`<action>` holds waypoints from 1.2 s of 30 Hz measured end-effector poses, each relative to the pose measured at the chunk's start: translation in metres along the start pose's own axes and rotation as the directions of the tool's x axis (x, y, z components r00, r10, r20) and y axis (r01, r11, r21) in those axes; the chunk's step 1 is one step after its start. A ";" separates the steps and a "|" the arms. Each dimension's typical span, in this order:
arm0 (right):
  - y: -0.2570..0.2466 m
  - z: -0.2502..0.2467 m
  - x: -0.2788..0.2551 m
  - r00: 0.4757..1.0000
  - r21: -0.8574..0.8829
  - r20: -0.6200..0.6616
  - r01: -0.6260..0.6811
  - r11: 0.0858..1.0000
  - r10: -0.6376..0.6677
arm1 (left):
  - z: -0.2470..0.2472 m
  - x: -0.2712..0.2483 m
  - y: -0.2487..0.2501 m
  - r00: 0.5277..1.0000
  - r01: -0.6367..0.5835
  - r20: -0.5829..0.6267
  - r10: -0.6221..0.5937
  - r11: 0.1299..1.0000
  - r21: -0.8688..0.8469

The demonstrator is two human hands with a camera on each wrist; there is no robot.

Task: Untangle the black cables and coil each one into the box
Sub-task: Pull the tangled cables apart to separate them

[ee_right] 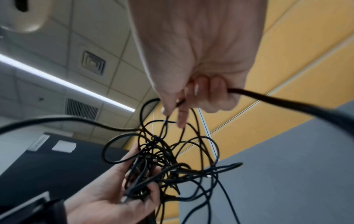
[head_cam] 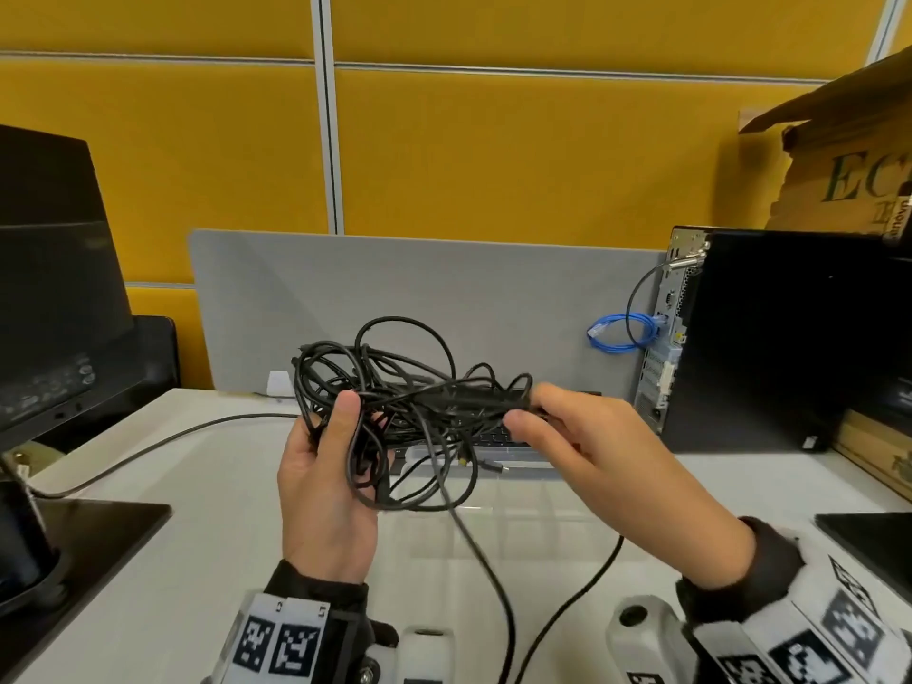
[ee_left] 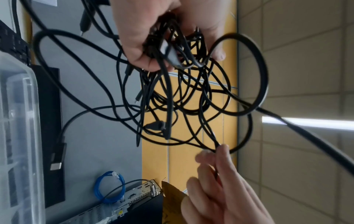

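Observation:
A tangle of black cables (head_cam: 409,402) hangs in the air above the white desk, between both hands. My left hand (head_cam: 362,422) grips the thick left part of the bundle, thumb on top. My right hand (head_cam: 525,407) pinches a strand at the tangle's right side. In the left wrist view the left hand (ee_left: 162,45) clutches several strands and plugs of the tangle (ee_left: 184,94). In the right wrist view the right hand (ee_right: 178,109) closes its fingers round one cable. A clear plastic box (head_cam: 533,491) lies on the desk below the hands. Two strands (head_cam: 493,585) trail down toward me.
A black keyboard (head_cam: 498,436) lies behind the box, in front of a grey divider (head_cam: 419,298). A monitor (head_cam: 54,288) and its base (head_cam: 89,535) stand at the left. A black PC tower (head_cam: 770,338), a blue cable (head_cam: 622,333) and a cardboard box (head_cam: 849,155) are at the right.

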State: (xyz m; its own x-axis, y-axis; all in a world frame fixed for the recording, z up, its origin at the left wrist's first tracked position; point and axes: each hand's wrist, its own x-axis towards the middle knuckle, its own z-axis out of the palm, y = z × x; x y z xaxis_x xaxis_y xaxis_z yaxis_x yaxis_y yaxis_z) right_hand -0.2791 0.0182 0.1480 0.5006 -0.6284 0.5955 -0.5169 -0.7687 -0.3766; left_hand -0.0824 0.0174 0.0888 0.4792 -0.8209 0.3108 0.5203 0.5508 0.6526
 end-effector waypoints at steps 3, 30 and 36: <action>0.006 -0.006 -0.011 0.986 -0.059 0.104 0.140 0.988 -0.133 | -0.007 0.005 0.003 1.000 -0.007 0.008 0.007 1.000 0.007; 0.083 -0.038 -0.034 0.891 -0.640 -0.251 -0.446 0.626 0.379 | -0.020 0.018 0.017 0.991 -0.037 -0.131 0.030 0.998 -0.059; -0.010 0.017 -0.012 0.865 0.253 0.462 -0.340 0.906 0.196 | -0.006 0.006 0.006 0.998 -0.059 0.019 0.059 0.997 0.045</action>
State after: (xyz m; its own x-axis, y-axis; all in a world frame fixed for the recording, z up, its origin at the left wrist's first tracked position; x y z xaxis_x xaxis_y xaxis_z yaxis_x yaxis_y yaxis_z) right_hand -0.2680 0.0315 0.1333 0.6527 -0.7491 0.1137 -0.4623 -0.5127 -0.7235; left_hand -0.0722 0.0164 0.0901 0.4954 -0.7899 0.3615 0.4585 0.5912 0.6635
